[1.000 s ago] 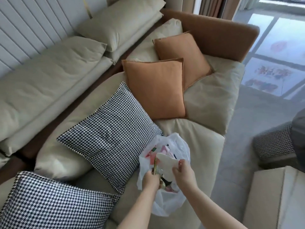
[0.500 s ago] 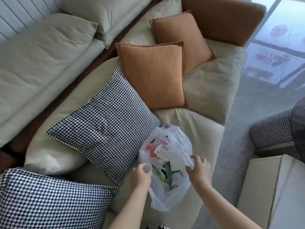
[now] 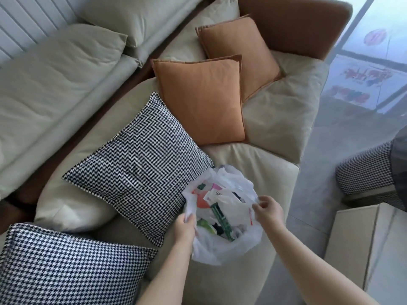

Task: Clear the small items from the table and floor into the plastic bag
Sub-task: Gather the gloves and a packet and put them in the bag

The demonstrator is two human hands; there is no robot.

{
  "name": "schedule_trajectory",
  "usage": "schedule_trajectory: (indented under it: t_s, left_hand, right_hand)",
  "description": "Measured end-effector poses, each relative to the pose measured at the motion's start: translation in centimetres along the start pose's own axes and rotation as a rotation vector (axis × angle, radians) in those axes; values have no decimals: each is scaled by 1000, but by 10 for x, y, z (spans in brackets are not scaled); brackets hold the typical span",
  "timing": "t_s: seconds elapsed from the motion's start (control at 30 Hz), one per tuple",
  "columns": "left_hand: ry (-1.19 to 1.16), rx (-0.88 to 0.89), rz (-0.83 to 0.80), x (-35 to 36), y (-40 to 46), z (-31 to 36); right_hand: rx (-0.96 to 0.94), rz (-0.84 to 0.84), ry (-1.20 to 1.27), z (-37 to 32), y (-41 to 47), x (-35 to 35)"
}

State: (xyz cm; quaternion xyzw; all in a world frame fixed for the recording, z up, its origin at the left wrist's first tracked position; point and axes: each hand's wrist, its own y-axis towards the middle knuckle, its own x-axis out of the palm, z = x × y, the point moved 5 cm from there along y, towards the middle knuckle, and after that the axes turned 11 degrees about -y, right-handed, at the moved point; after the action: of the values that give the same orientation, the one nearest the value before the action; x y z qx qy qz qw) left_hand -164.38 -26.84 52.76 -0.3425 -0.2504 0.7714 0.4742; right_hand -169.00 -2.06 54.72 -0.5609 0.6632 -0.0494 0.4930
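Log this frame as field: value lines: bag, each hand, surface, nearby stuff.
bag: white plastic bag, mouth open, wrappers and packets inside
left hand: gripping bag's left rim
right hand: pinching bag's right rim
surface: beige sofa seat, bag near its front edge
nearby: houndstooth cushion touching bag's left side; two orange cushions behind
floor items: none visible

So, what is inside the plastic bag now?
The plastic bag holds mixed small wrappers: a long green packet, an orange piece and white paper with letters. Whatever lies underneath them is covered.
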Motion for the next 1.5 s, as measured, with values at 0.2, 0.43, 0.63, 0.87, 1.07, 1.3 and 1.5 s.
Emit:
schedule_trajectory:
  t_s: [0.2, 0.43, 0.63, 0.87, 1.07, 1.3, 1.5]
  left_hand:
    - [79, 250, 191, -39, -19, 51]
    - [64, 199, 296, -57, -36, 40]
    - [232, 158, 240, -55, -46, 37]
    - [523, 343, 227, -41, -78, 77]
    - [723, 658, 96, 17, -135, 99]
    - [917, 659, -370, 136, -221, 62]
    - [1051, 687, -560, 221, -301, 2]
  right_hand:
    - [-3, 86, 37, -7, 2, -36]
    - [146, 116, 71, 26, 0, -47]
    - [101, 28, -40, 30, -15, -42]
    - [-6, -24, -94, 27, -42, -62]
    - [-82, -7, -203, 56, -71, -101]
    - [-111, 81, -344, 133, -105, -169]
    - [-41, 137, -305, 236, -129, -227]
